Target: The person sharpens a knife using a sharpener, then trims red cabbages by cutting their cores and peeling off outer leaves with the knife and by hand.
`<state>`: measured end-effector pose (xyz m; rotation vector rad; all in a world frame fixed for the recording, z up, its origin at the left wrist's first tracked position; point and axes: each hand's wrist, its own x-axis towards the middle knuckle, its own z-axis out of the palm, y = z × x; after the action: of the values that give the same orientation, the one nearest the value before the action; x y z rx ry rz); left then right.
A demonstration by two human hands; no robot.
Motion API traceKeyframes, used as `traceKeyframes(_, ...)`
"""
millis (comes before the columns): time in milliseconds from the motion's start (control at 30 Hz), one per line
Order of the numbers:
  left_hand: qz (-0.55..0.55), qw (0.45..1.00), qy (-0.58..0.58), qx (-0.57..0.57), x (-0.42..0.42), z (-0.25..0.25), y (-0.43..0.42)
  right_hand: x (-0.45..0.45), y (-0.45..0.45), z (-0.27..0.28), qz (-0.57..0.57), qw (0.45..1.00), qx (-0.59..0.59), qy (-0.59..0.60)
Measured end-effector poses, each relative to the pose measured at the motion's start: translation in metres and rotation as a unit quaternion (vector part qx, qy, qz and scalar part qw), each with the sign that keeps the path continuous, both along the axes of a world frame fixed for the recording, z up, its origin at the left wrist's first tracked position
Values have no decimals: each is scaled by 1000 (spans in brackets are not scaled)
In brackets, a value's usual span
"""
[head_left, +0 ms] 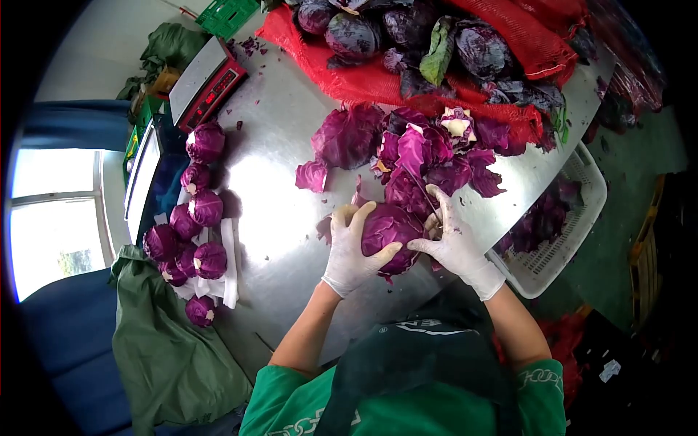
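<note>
Both my hands wear white gloves and are at a large purple-leaved red cabbage (392, 236) on the metal table. My left hand (352, 251) grips its left side, thumb across the near face and fingers over the top. On the right, my right hand (458, 243) touches the cabbage with its thumb. Its index finger points up and the other fingers are curled. A thin dark line runs by those fingers, and I cannot make out what they hold. Loose purple leaves (349, 138) lie heaped just beyond, with a pale cut stem (458, 125) among them.
Untrimmed cabbages (352, 36) lie on red mesh sacking (327, 69) at the back. Several trimmed heads (206, 208) sit at the left beside a scale (211, 83). A white crate (592, 196) holding purple leaves stands beyond the table's right edge.
</note>
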<state>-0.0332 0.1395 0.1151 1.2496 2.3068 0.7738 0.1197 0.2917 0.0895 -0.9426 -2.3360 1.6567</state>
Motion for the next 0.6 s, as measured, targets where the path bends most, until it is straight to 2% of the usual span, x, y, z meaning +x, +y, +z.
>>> traceKeyframes(67,-3,1000,-13,3,0,-5,-5,0,2,4,20,995,-99,-8)
traceKeyframes(167,-18,997,-70,36,0,-8,-12,6,4,-20,-3,992,-119,36)
traceKeyframes(200,-16,997,-70,35,1,-8,-14,8,4,-20,-2,992,-120,36)
traceKeyframes(267,-48,998,-22,38,5,-8,-18,12,0,-17,36,997,50,48)
traceKeyframes(300,-40,998,-26,41,8,-9,-20,14,-2,-8,42,998,-9,40)
traceKeyframes(400,-24,998,-35,56,8,-10,-21,16,-7,0,46,996,22,68)
traceKeyframes(467,-26,997,-44,57,3,-8,-20,14,-5,0,45,999,7,27)
traceKeyframes(567,-51,997,-46,40,-6,-7,-19,10,-3,-5,47,990,-20,129)
traceKeyframes(600,-51,997,-46,41,-8,-9,-21,12,-3,-11,47,990,-19,129)
